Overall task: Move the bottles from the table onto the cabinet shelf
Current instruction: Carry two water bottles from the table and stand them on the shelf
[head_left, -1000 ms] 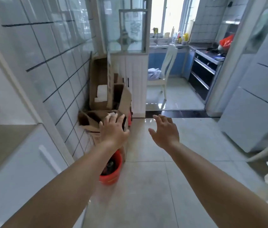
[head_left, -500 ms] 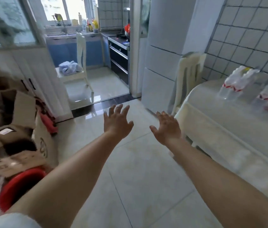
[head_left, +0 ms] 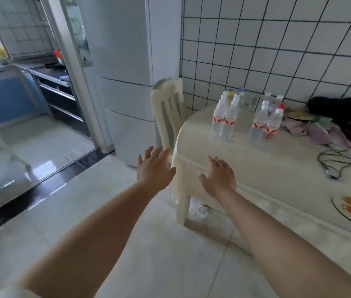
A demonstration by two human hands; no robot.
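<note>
Two hands [head_left: 186, 174] nearer the bottles [head_left: 245, 120] now

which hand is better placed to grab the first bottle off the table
Right, probably. The right hand is open at the table edge, on the side of the bottles. The left hand, also open, hangs off the table by the chair.

White tiled wall [head_left: 278, 50], glossy floor [head_left: 170, 254], tall fridge [head_left: 125, 82], chair [head_left: 168, 112].

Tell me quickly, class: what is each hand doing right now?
Left hand: open, fingers spread, holding nothing.
Right hand: open, holding nothing, short of the bottles on the table.
</note>
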